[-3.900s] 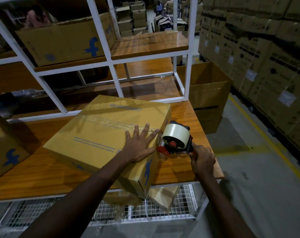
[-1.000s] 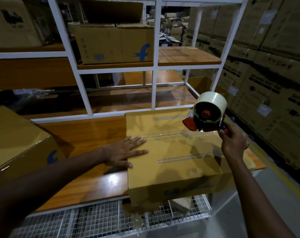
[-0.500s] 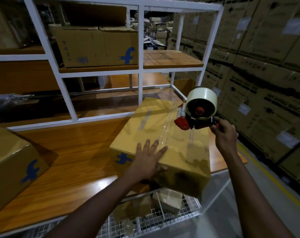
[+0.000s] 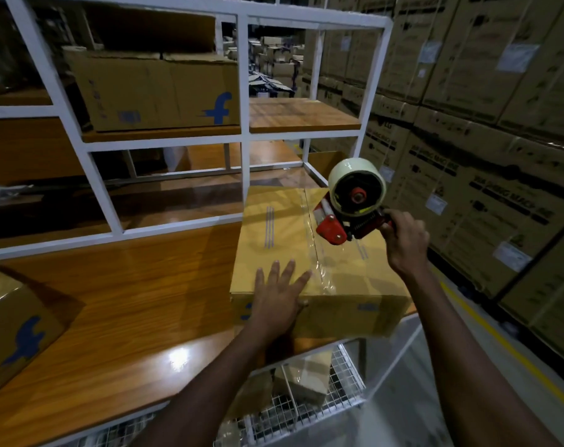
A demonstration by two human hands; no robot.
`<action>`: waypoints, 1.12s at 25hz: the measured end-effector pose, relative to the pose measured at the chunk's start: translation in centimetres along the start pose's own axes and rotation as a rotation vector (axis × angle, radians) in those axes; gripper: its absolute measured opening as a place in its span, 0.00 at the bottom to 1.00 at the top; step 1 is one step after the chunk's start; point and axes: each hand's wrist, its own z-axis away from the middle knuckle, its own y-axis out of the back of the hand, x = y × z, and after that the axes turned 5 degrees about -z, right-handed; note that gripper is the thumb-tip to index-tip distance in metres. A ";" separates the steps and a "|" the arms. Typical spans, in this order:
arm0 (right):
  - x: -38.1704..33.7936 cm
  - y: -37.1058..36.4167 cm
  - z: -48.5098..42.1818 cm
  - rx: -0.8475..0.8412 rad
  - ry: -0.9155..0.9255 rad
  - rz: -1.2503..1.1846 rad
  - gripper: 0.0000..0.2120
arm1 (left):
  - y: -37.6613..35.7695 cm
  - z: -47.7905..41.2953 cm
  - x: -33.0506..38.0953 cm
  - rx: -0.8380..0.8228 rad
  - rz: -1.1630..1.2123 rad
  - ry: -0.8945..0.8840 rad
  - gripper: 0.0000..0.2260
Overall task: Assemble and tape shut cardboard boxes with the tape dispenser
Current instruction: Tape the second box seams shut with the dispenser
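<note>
A closed cardboard box [image 4: 280,240] lies on the wooden table [image 4: 138,304] near its right end, a strip of clear tape running along its middle seam. My left hand [image 4: 279,293] lies flat on the box's near top edge, fingers spread. My right hand [image 4: 403,237] grips the handle of a red tape dispenser [image 4: 348,214] carrying a white tape roll. The dispenser hovers just above the box's right half, by the seam.
White shelf frame [image 4: 245,101] rises behind the box, holding another printed cardboard box [image 4: 151,91]. A third box [image 4: 13,327] sits at the table's left edge. Wire basket [image 4: 306,401] with cardboard scraps hangs below. Stacked cartons [image 4: 487,130] wall the right.
The box has turned on the table so its seam now runs away from me. My left hand stays on its near edge and the dispenser has dropped slightly toward the seam.
</note>
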 end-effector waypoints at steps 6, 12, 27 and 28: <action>-1.0 -1.9 0.3 -0.004 -0.046 -0.147 0.21 | 0.7 -2.8 4.3 0.030 0.392 0.087 0.31; -1.4 -2.5 0.3 0.006 -0.040 -0.178 0.23 | 4.9 -3.1 2.8 0.193 1.886 0.623 0.18; -0.1 -4.1 0.7 0.018 -0.016 -0.419 0.19 | 6.8 -3.7 0.7 -0.224 2.107 0.644 0.07; 0.2 -4.1 0.9 0.018 -0.022 -0.428 0.19 | 6.9 -3.4 0.7 -0.241 2.048 0.637 0.06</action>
